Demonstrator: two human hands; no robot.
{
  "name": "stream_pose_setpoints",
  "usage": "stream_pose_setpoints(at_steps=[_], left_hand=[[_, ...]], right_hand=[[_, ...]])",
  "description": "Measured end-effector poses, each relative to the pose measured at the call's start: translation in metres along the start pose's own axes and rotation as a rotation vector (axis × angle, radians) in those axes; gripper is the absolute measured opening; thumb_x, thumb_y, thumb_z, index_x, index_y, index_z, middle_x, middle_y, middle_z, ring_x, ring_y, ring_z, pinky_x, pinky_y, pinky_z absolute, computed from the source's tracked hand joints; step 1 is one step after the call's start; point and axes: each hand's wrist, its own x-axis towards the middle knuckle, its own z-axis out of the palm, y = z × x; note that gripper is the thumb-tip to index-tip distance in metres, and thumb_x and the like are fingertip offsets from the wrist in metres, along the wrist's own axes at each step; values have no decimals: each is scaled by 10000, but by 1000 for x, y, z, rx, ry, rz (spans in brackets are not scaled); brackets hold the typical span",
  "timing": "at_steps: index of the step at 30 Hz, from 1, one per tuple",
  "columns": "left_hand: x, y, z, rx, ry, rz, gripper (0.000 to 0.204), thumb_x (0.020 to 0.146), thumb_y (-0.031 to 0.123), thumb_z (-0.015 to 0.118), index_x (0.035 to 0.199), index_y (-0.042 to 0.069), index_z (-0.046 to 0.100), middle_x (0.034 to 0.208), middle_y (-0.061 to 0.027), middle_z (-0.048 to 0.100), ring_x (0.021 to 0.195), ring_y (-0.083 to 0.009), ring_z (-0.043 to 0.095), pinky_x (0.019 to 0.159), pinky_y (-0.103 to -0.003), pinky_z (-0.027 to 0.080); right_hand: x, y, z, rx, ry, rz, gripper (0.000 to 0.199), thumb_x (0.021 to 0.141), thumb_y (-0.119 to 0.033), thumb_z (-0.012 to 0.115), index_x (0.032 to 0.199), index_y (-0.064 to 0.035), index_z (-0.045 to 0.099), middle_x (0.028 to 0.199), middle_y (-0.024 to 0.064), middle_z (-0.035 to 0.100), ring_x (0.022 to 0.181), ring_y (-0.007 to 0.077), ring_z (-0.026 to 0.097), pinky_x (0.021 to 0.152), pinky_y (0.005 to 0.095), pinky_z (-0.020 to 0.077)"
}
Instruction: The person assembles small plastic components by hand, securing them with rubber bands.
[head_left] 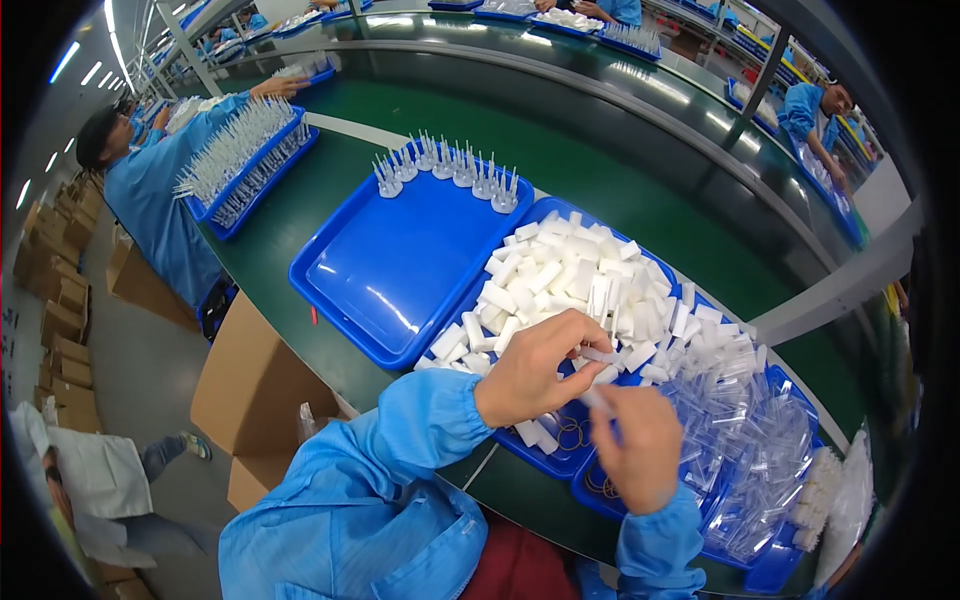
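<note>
My left hand [535, 368] is closed, thumb and forefinger pinching a small translucent piece [600, 356]. Thin white prongs stand up just above it. Close by on the right, my right hand [640, 445] is curled around a small whitish piece [597, 400], smeared by motion. Both hands hover over a blue tray heaped with white foam-like blocks [550, 265]. Clear plastic parts [750, 430] lie piled beside my right hand. Beyond my left hand, a blue tray [370, 270] carries a row of clear-based pronged pieces [450, 170] along its far edge.
Tan rings [570, 432] lie in the tray below my hands. A green conveyor [640, 180] runs behind the trays. An open cardboard box [260, 390] stands at the left. A co-worker in blue [165, 200] reaches past a full tray of pronged pieces [245, 160].
</note>
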Motion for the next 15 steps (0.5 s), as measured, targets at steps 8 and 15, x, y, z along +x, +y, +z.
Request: stream_pose_setpoints(at_steps=[8, 15], left_hand=[[-3, 9, 1, -158, -116, -89, 256, 813, -36, 732, 1037, 38, 634, 1023, -85, 643, 846, -172, 626, 708, -272, 509], [-6, 13, -6, -303, -174, -119, 308, 839, -58, 722, 1099, 39, 588, 1095, -103, 618, 971, -187, 640, 800, -299, 539]], right_hand=[[-14, 5, -9, 708, 409, 549, 210, 941, -47, 605, 1144, -3, 631, 1001, 78, 605, 838, 122, 567, 733, 246, 441], [-12, 19, -5, 1178, 416, 591, 209, 989, -115, 547, 1096, 40, 637, 882, 76, 611, 719, 120, 555, 693, 270, 482]])
